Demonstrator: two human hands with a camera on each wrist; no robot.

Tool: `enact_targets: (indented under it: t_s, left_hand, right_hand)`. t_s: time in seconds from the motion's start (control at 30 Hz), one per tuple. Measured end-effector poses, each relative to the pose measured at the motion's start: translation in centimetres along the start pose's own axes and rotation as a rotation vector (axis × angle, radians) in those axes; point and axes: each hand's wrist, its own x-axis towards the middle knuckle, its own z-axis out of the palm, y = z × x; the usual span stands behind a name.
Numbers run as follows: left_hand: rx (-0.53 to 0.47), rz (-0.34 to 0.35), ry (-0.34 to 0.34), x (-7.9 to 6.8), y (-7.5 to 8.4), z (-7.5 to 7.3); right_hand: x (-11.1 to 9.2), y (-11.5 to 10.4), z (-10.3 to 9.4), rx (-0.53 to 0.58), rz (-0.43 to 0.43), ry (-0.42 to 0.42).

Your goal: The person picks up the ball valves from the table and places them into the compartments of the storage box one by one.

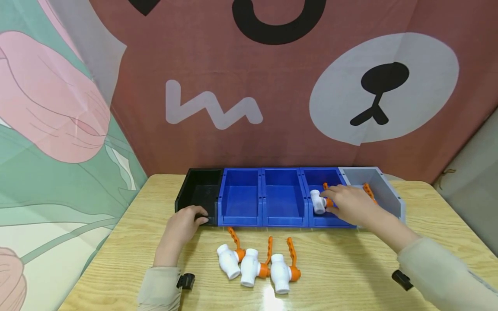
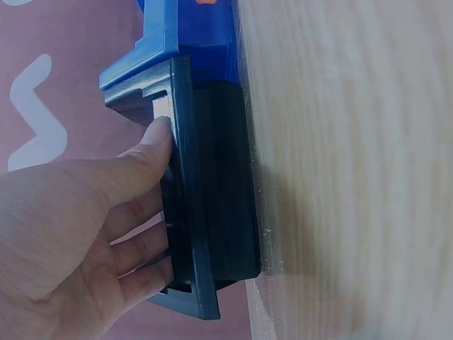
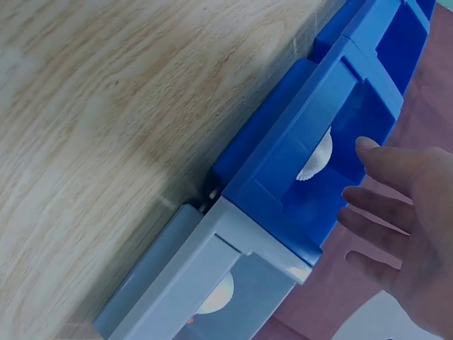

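My left hand [image 1: 187, 222] rests at the front rim of the black bin [image 2: 225, 184], thumb and fingertips touching the lip in the left wrist view. My right hand [image 1: 348, 201] is over the rightmost blue bin [image 1: 320, 175]. In that bin lies a white valve [image 1: 318, 203] with an orange handle, close to the right fingertips. The right wrist view shows the right hand [image 3: 417, 227] with its fingers apart and nothing held; part of the white valve [image 3: 317, 157] shows inside the bin. An orange handle [image 1: 325, 186] behind the right hand is partly hidden.
Three white valves with orange handles, left [image 1: 228, 261], middle [image 1: 250, 268] and right [image 1: 281, 274], lie before the bins. Two more blue bins, left [image 1: 241, 196] and right [image 1: 283, 196], stand mid-row. The grey bin [image 1: 389, 196] contains a valve, partly hidden. A printed cloth [image 1: 272, 142] hangs behind.
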Motion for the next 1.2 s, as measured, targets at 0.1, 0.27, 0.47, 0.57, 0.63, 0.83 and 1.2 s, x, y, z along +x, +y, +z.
enact_targets:
  t_s: [0.1, 0.27, 0.47, 0.57, 0.63, 0.83, 1.2]
  left_hand:
    - [0.0, -0.002, -0.001, 0.0, -0.1, 0.0]
    - [-0.001, 0.002, 0.002, -0.1, 0.0, 0.0]
    - [-0.006, 0.006, 0.005, -0.1, 0.0, 0.0]
    - [-0.005, 0.009, 0.008, -0.1, 0.1, 0.0]
    - [-0.006, 0.013, 0.01, -0.1, 0.0, -0.1]
    - [-0.008, 0.017, 0.01, 0.0, 0.0, 0.0]
    - [0.0, 0.001, -0.002, 0.2, -0.1, 0.0]
  right_hand:
    - [-0.5, -0.1, -0.3, 0.009, -0.003, 0.019]
    - [-1.2, -0.1, -0.5, 0.011, -0.013, 0.045]
    - [-1.9, -0.2, -0.5, 0.018, -0.028, 0.096]
    - [-2.5, -0.1, -0.5, 0.026, -0.02, 0.115]
    - [-2.9, 0.0, -0.5, 0.029, -0.005, 0.125]
    - [-4.2, 0.6, -0.2, 0.025, -0.003, 0.19]
    - [-6.5, 2.6, 0.6, 0.047, 0.015, 0.27]
